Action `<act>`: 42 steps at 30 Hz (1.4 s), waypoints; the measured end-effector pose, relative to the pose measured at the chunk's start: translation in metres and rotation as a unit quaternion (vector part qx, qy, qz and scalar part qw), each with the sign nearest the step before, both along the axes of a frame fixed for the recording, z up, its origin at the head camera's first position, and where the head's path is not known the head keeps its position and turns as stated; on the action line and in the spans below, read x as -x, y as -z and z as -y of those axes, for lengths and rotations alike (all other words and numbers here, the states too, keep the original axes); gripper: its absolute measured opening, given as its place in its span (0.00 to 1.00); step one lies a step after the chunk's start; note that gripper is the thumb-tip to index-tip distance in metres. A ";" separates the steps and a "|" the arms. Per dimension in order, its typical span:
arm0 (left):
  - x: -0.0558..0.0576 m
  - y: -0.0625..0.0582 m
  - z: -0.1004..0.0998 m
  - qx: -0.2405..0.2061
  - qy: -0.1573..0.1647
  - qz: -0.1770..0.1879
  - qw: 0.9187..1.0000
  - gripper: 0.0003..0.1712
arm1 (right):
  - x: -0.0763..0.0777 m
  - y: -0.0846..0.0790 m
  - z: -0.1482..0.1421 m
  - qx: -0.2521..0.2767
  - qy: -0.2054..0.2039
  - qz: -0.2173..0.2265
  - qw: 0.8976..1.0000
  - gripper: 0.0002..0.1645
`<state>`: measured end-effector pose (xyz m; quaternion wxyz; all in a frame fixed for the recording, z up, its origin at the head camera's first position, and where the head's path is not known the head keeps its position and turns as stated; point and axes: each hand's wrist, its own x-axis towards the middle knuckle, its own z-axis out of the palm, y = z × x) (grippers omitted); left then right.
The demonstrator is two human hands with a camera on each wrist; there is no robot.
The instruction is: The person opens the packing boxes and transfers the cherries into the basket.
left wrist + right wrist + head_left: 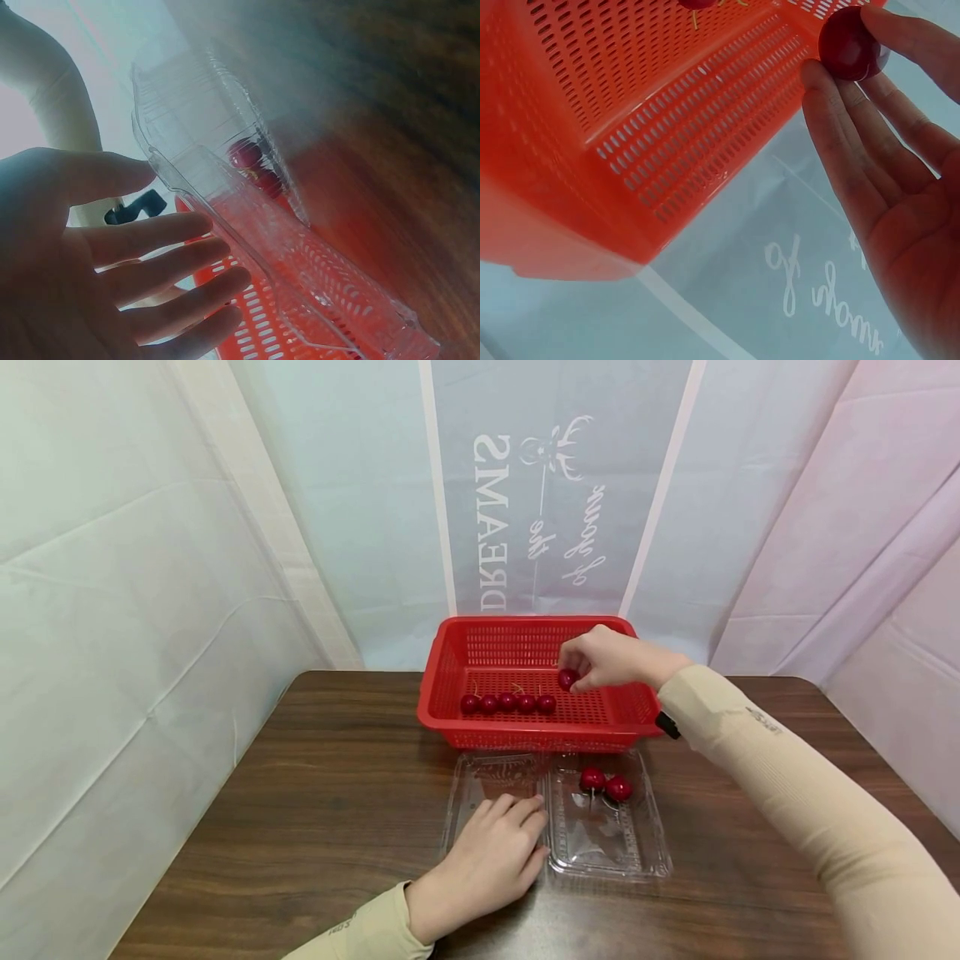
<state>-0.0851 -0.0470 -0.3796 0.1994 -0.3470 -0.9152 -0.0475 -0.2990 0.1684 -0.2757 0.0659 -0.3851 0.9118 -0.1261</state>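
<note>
My right hand (600, 658) pinches a dark red cherry (567, 679) between thumb and fingers, over the right part of the red basket (431, 693). The right wrist view shows that cherry (849, 45) at the fingertips. Inside the basket, several cherries (507, 702) with thin stems stand in a row along the near side. My left hand (495, 856) rests on the left half of an opened clear plastic container (600, 852), its fingers relaxed along the middle fold. Two cherries (617, 788) lie in the container's right half.
Brown wood-grain table (322, 793) lies beneath everything. A pale cloth curtain (360, 485) with white lettering hangs right behind the basket, and further curtains close off both sides. A small black object (667, 725) sits at my right wrist, beside the basket's right end.
</note>
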 end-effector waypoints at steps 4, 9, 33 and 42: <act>0.000 0.000 0.000 -0.001 0.000 -0.002 1.000 0.17 | 0.004 0.000 0.002 -0.004 0.003 0.005 1.000 0.14; 0.000 0.000 0.000 0.001 0.001 -0.003 1.000 0.17 | 0.010 0.000 0.006 -0.015 0.004 0.015 1.000 0.14; 0.000 -0.003 -0.001 0.013 -0.004 0.015 1.000 0.17 | 0.039 0.010 0.026 -0.065 0.045 0.032 0.996 0.14; 0.001 0.000 -0.001 0.012 -0.003 0.009 1.000 0.17 | 0.044 0.015 0.030 -0.072 0.066 0.059 0.993 0.15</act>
